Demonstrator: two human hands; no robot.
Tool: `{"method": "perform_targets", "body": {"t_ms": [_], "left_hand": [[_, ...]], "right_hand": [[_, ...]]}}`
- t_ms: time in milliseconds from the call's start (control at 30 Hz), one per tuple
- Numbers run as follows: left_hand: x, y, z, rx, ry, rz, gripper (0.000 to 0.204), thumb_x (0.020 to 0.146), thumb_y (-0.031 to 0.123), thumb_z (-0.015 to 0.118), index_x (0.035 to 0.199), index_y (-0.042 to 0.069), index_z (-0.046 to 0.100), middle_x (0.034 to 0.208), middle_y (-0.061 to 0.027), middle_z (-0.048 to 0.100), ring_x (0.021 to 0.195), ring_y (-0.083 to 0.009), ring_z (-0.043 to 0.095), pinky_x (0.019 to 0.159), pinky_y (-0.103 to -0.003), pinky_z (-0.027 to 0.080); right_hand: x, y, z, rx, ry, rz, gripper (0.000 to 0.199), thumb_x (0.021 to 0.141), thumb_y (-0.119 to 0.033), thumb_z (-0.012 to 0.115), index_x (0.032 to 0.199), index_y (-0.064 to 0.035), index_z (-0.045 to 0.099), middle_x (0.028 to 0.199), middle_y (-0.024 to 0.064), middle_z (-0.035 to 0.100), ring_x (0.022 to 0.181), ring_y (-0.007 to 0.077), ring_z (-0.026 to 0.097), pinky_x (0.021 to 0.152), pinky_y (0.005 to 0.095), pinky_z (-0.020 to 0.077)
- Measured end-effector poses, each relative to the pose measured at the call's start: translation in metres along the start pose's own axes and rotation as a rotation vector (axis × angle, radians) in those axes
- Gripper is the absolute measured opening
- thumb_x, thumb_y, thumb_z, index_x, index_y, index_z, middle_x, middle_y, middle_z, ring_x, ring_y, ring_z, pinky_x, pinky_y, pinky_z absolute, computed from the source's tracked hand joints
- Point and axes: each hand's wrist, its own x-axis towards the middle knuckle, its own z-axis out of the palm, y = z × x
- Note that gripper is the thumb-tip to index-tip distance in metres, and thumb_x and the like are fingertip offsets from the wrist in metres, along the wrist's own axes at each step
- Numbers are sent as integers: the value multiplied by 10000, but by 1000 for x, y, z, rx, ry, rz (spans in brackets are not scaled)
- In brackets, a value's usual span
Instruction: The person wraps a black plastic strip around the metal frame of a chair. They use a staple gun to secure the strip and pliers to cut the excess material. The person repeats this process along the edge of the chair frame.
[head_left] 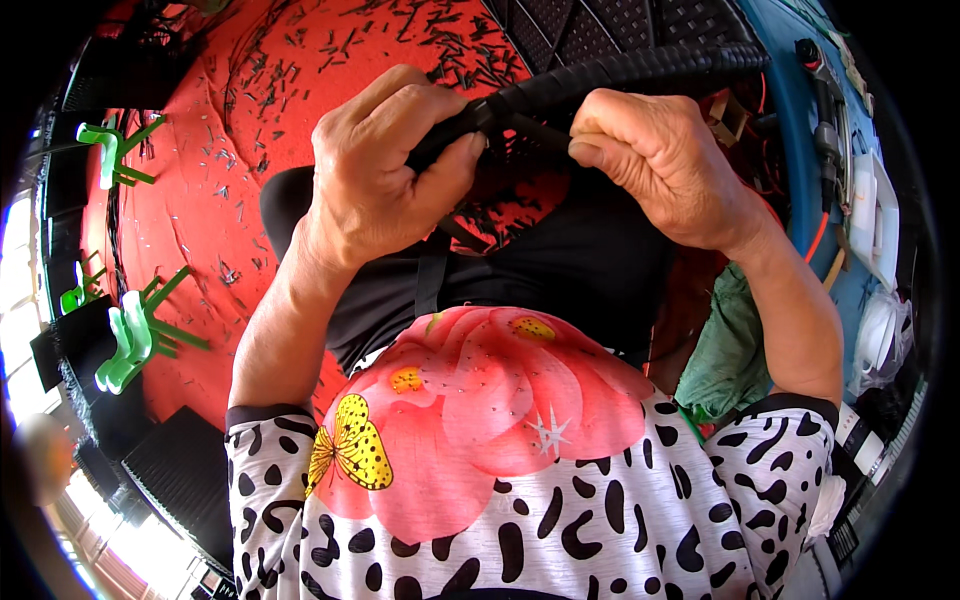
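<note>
A red cloth [230, 150] covers the floor, the largest thing in view, and it is strewn all over with short dark offcuts [440, 45], thickest toward its far edge. On the cloth's left edge lie two bright green plastic clamps [125, 340], one near the far corner [105, 150] and one nearer the person, beside dark woven panels [185, 470]. More dark woven wicker panels [610, 25] stand at the cloth's far edge. A black apron [560, 270] lies over the person's lap above a flowered shirt.

The wrapped rod [640, 70], a bar wound in dark wicker strip, runs from the far right down to the hands, above the lap. The wound part to the right looks tight and finished; at the hands the winding ends, so by my judgement more of the bar, toward the left, is left to cover.

The left hand [385, 165] is clamped round the rod's near end, thumb pressing on it. The right hand [650, 150] pinches a loose dark strip [530, 130] just beside the rod, fingers closed on it.
</note>
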Motion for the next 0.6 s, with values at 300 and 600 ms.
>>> {"method": "perform_targets", "body": {"t_ms": [300,600], "left_hand": [[0,4,3,-32,0,-77,182,658,47,704,808,9,610,659,-92,536,553,-235,552,495,-313,441],[-6,2,4,-120,-2,-163,178,672,58,698,818,5,610,663,-93,534,557,-241,547,504,-315,440]], "right_hand": [[-7,2,7,-153,56,-57,221,841,-129,639,739,-26,471,643,144,509,611,344,550,522,403,418],[-12,8,32,-439,269,-197,208,797,-92,664,745,-51,467,692,102,521,603,307,568,505,370,453]]}}
